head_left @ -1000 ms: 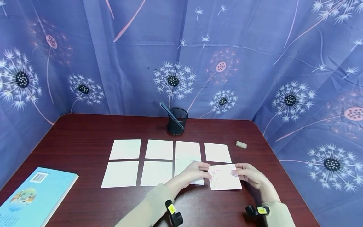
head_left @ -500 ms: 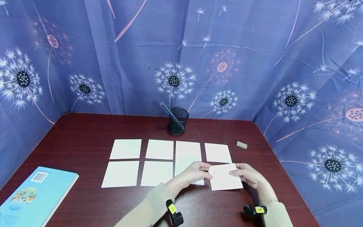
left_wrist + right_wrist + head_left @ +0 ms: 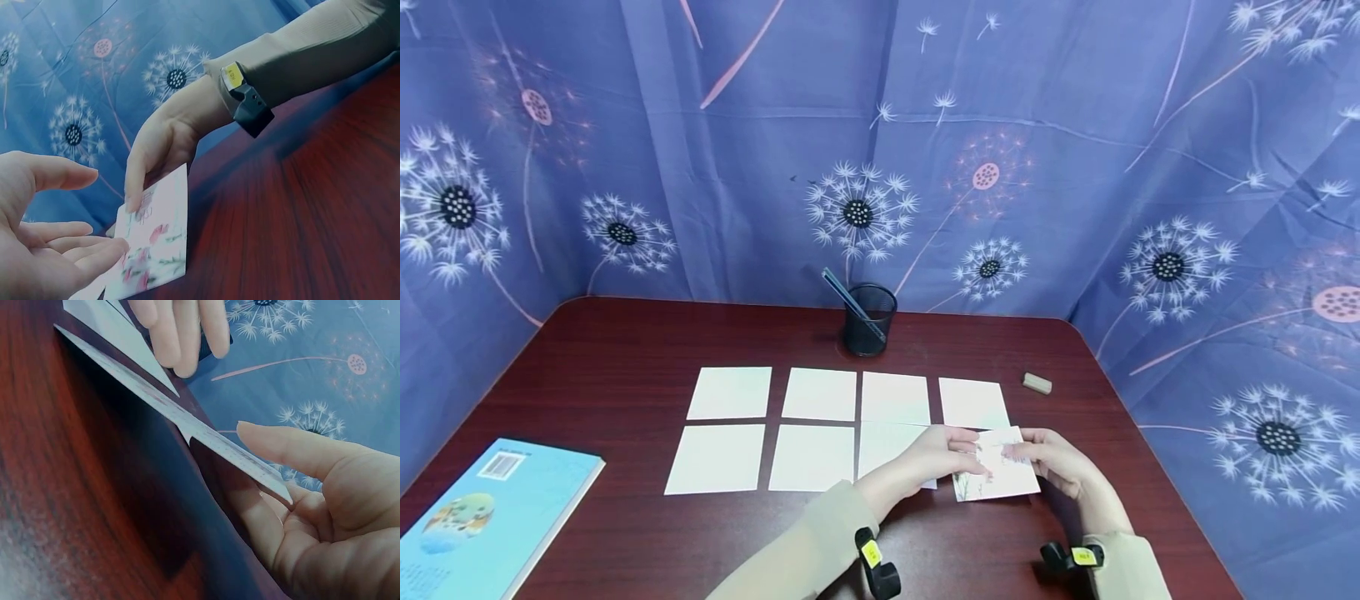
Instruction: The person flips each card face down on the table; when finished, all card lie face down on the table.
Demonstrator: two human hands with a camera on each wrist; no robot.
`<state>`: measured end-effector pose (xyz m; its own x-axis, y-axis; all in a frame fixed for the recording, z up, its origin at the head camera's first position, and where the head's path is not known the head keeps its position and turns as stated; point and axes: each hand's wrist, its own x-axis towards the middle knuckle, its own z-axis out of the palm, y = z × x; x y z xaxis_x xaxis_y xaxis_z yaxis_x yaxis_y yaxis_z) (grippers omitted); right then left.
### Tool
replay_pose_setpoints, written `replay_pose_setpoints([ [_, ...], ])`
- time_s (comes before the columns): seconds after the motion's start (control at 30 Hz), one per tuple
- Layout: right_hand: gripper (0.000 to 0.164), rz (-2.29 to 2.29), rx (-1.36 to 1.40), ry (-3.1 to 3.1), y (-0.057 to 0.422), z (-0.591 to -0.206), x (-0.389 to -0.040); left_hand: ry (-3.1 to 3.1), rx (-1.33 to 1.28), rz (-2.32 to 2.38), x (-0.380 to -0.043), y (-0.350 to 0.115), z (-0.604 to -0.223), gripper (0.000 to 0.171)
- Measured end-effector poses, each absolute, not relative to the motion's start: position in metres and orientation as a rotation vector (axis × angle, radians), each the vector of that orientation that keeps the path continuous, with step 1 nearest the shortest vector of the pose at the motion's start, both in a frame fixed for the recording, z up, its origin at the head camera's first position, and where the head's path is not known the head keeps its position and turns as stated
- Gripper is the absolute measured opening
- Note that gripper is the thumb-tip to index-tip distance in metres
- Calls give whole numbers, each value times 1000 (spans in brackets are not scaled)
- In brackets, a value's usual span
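Observation:
A white card [image 3: 1011, 482] printed with pink flowers, green stems and some lettering is tilted up off the table at the right front. My right hand [image 3: 1063, 467] holds its right side, thumb over the printed face and fingers beneath, as the right wrist view shows with the card [image 3: 144, 390] nearly edge-on. My left hand [image 3: 928, 457] reaches over the card's left part. In the left wrist view, the left hand [image 3: 44, 244] has its thumb well apart and its extended fingertips right at the printed face.
Several blank white cards [image 3: 715, 460] lie in two rows on the dark red table [image 3: 625, 350]. Behind them stands a black mesh pen cup [image 3: 868, 329] with pens. A small pale block [image 3: 1037, 383] lies at the right, a blue book [image 3: 527, 500] at the left.
My left hand has moved right, from the card's left edge to over its face. The right thumb has slid inward on the card, and the card's tilt has shifted slightly.

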<state>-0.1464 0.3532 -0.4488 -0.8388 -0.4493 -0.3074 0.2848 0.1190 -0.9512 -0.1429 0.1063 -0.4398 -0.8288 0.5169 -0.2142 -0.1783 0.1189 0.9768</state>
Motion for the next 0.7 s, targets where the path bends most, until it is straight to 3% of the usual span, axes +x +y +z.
replay_pose_setpoints([
  [0.7, 25, -1836, -176, 1863, 348, -435, -143, 1964, 314, 1722, -144, 127, -435, 55],
])
